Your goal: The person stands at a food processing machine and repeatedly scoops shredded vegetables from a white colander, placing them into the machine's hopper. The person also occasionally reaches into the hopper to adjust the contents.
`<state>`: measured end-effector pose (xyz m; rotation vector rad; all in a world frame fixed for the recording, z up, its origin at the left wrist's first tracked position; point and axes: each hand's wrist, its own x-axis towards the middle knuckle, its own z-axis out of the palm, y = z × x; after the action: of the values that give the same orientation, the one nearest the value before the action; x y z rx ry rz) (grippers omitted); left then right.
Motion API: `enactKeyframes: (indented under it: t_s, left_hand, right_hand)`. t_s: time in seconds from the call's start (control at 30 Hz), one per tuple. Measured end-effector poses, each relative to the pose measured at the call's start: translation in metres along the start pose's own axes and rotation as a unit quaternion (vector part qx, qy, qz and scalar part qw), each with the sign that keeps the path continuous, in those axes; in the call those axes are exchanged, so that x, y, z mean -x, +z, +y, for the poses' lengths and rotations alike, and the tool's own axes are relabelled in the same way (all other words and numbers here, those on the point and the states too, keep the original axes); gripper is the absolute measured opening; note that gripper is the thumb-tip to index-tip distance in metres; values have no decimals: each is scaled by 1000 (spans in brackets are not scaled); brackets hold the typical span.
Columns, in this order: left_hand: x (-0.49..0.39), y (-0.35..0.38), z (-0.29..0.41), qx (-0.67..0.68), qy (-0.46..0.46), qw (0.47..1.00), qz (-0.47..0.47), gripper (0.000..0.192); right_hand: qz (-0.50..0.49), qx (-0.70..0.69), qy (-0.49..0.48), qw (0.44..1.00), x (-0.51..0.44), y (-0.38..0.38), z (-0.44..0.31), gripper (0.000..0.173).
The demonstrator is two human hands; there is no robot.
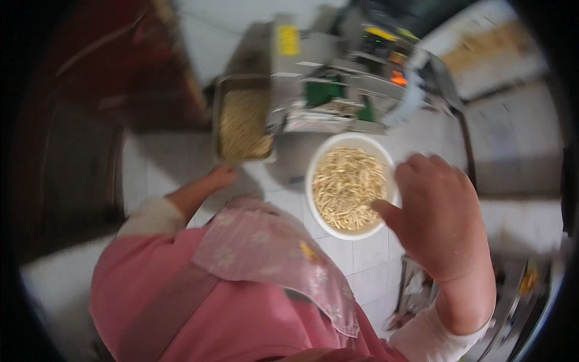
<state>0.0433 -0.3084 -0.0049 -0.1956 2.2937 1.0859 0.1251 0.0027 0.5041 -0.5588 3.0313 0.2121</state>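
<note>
A white round tub [312, 212] stands on the tiled floor, filled with pale, thin cut strips [348, 188] of what looks like food. Close above the tub's right side, large in view, is my right hand [436, 215]. Its thumb is spread away from the fingers, and nothing shows between them. My left hand [224, 175] is lower and farther off, just below the near edge of a metal tray [216, 117]. Blur hides whether its fingers hold anything or touch the tray. The tray holds a mass of fine tan strands or grains [244, 122].
A metal machine [312, 40] with a yellow label and green parts stands behind the tub. A light blue curved piece [407, 99] is at its right. A dark red cabinet-like panel [131, 68] rises at left. Shelving with items [416, 289] sits at lower right.
</note>
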Motion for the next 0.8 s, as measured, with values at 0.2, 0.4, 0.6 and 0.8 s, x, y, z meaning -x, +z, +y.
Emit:
enactKeyframes:
  t_s: [0.2, 0.4, 0.6, 0.8]
  left_hand:
    - [43, 23, -36, 63, -58, 996, 14, 39]
    - [82, 35, -73, 157, -138, 977, 48, 33]
    - [32, 28, -93, 354, -239, 904, -5, 33]
    - [-72, 29, -72, 472, -234, 849, -27, 44]
  right_hand:
    - [-93, -15, -99, 991, -57, 91, 24, 27]
    - [-108, -161, -171, 966, -109, 213, 21, 30]
    - [-332, -251, 21, 909, -128, 373, -12, 45]
    - [-398, -316, 46, 860, -126, 509, -44, 43]
